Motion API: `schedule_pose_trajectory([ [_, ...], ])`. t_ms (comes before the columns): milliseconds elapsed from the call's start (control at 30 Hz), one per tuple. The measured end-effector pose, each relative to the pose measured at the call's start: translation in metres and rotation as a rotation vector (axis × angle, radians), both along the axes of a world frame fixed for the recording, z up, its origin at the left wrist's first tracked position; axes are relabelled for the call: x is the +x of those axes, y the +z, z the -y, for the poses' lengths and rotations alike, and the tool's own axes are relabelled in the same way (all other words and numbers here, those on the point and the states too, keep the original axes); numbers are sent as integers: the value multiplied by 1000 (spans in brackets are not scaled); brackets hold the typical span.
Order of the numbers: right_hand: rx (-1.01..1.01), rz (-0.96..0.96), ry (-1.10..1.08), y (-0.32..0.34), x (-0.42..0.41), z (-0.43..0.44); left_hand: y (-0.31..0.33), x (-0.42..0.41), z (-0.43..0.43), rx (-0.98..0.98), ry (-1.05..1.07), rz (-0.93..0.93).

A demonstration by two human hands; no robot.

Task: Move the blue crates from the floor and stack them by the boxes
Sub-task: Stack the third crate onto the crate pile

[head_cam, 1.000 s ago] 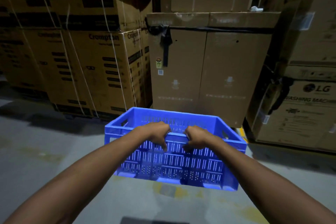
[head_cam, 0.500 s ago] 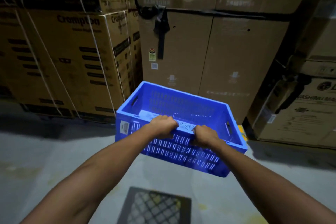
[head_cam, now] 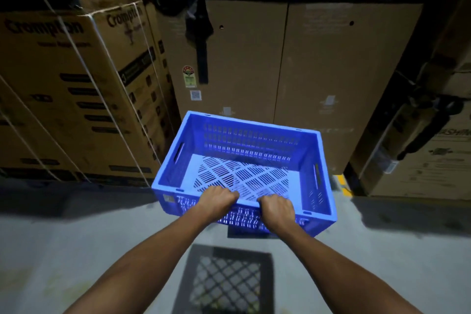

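Note:
An empty blue crate (head_cam: pixel 251 140) with slotted walls and a slotted floor hangs above the concrete floor, close in front of the tall brown boxes (head_cam: pixel 280 66). My left hand (head_cam: pixel 216 199) and my right hand (head_cam: pixel 276 211) both grip its near rim, side by side, fingers curled over the edge. The crate's open top faces me and its far wall is near the box front. Its grid shadow (head_cam: pixel 225 282) falls on the floor below my forearms.
Strapped Crompton cartons (head_cam: pixel 63 89) stand stacked at the left. More cartons (head_cam: pixel 428 155) stand at the right, beside a yellow floor mark (head_cam: pixel 342 183). Grey concrete floor (head_cam: pixel 63 250) lies on both sides of the crate.
I have come closer to the boxes with the crate in both hands. The crate has levelled out so I now look down into it, and its shadow has grown on the floor.

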State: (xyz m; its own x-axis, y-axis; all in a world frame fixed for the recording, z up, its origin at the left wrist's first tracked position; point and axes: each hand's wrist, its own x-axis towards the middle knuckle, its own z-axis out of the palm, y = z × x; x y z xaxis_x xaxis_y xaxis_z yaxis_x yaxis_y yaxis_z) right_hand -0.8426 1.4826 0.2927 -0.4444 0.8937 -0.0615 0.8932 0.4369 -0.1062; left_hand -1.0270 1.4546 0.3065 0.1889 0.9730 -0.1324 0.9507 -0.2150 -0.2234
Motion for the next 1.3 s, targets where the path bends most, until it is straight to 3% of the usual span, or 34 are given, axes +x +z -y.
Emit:
schedule_pose_trajectory([
  [200, -73, -17, 27, -32, -2, -94, -27, 0, -86, -45, 43, -4],
  [433, -153, 10, 72, -77, -58, -175, -77, -55, -160, -88, 90, 10],
  [900, -236, 15, 87, -328, -195, -256, -341, -195, -242, -89, 80, 116],
  [1033, -307, 91, 85, -362, -222, -272, -385, -213, -255, -72, 76, 142],
  [1300, -143, 124, 172, -398, -240, -312, -428, -232, -287, -65, 104, 161],
])
